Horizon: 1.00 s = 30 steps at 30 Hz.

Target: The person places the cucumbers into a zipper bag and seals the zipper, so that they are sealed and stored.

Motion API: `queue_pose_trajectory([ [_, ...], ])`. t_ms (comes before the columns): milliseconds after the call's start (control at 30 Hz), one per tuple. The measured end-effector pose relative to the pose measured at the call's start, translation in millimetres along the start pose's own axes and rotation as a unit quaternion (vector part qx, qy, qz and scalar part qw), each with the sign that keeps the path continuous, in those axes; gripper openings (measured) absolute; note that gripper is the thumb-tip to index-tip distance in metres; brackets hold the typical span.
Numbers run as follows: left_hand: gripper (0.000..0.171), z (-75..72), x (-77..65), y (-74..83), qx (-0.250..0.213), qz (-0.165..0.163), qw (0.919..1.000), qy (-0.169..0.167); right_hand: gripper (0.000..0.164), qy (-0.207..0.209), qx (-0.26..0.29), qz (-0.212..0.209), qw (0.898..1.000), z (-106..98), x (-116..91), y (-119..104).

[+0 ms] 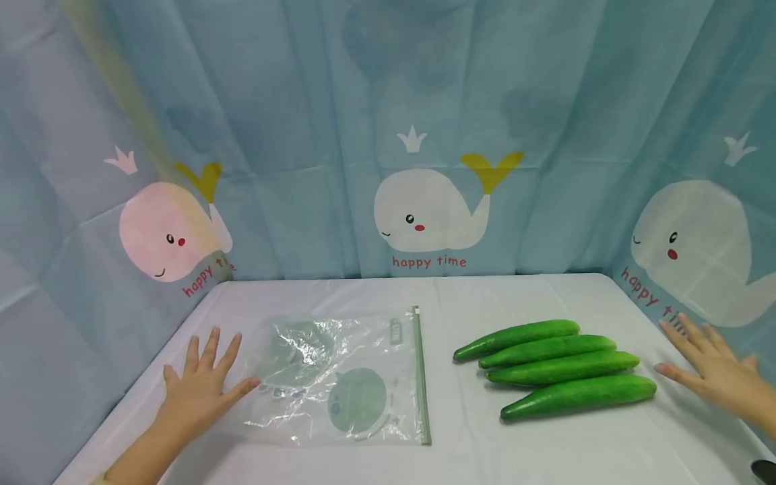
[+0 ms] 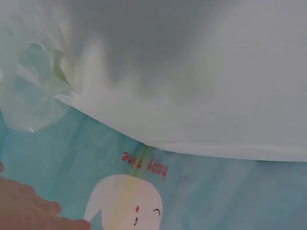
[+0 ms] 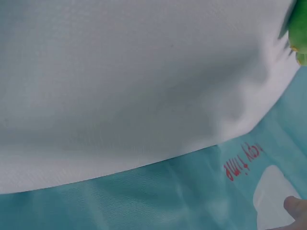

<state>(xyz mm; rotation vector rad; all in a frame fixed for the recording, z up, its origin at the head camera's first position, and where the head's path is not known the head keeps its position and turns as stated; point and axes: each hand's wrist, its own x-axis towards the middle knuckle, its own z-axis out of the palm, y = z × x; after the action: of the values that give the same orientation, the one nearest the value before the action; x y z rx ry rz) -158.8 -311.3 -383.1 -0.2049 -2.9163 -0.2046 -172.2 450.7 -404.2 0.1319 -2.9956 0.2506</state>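
A clear zip bag (image 1: 364,350) with pale green prints lies flat on the white table, its green zip strip on the right side. Several green cucumbers (image 1: 578,396) lie side by side to the right of the bag. My left hand (image 1: 197,387) is at the bag's left edge with fingers spread and holds nothing; the thumb tip overlaps the bag in the head view. Beyond the cucumbers' right ends, my right hand (image 1: 712,370) has its fingers spread and grips nothing. The left wrist view catches part of the bag (image 2: 36,91), and the right wrist view a cucumber end (image 3: 298,28).
A blue curtain (image 1: 297,222) with whale prints stands behind the white table (image 1: 461,458) and along both sides. At the bottom right corner a small dark object (image 1: 765,469) is partly cut off by the frame.
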Motion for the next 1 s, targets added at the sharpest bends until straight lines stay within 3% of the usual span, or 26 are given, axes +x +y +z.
queue_pose_trajectory([
  [300,0.087,-0.3,4.1,20.5,-0.008,0.011,0.9998,-0.011,0.096,0.008,0.009,-0.029,1.0,1.3,3.8,-0.2],
  [500,0.085,1.3,7.3,36.2,-0.037,0.009,0.9991,-0.021,0.097,0.0,0.034,-0.03,0.999,-2.7,7.0,-3.0],
  [667,0.081,5.7,10.8,56.3,-0.057,0.024,0.998,-0.012,0.096,0.013,0.152,-0.054,0.987,-2.5,7.8,-0.8],
  [800,0.081,8.7,11.6,73.9,-0.105,0.024,0.994,-0.02,0.093,0.002,0.217,-0.077,0.973,-3.4,7.3,2.5],
  [1000,0.08,15.7,16.6,104.5,-0.184,0.026,0.9818,-0.04,0.08,-0.051,0.204,-0.047,0.977,-11.7,10.1,-1.7],
])
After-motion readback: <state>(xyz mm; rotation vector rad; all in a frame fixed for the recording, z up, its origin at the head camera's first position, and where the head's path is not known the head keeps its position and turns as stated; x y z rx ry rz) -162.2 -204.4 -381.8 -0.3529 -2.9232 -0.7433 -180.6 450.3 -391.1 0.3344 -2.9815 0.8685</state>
